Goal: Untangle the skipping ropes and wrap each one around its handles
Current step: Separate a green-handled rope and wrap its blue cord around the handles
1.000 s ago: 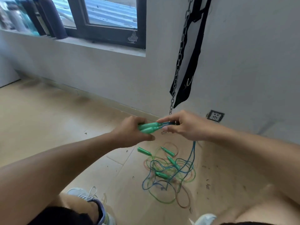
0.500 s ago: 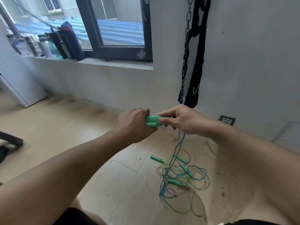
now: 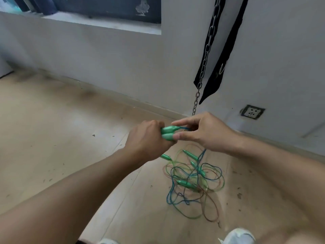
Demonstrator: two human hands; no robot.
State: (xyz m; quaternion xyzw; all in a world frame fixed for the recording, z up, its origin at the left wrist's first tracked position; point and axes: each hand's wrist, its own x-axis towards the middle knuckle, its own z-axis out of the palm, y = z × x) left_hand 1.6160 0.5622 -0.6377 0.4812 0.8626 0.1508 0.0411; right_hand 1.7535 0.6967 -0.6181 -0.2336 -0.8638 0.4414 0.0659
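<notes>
**Two handles gripped, ropes tangled below**

I saw two green handles (image 3: 168,132) side by side, clenched in the left hand (image 3: 149,140). The right hand (image 3: 204,132) sat at their 3 o'clock, fingers loosely extended, thumb touching a handle tip. A blue rope (image 3: 200,159) dropped toward 6 o'clock into the tangle (image 3: 193,184) on the floor (image 3: 52,138). A chain (image 3: 204,64) hung at 12 o'clock.

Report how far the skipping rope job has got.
Done: nothing looks fully wrapped yet. In hand: the left hand grips a pair of green handles, and the right hand works the blue cord at their tips. Left: the tangled pile on the floor, with four more handles in it.
</notes>
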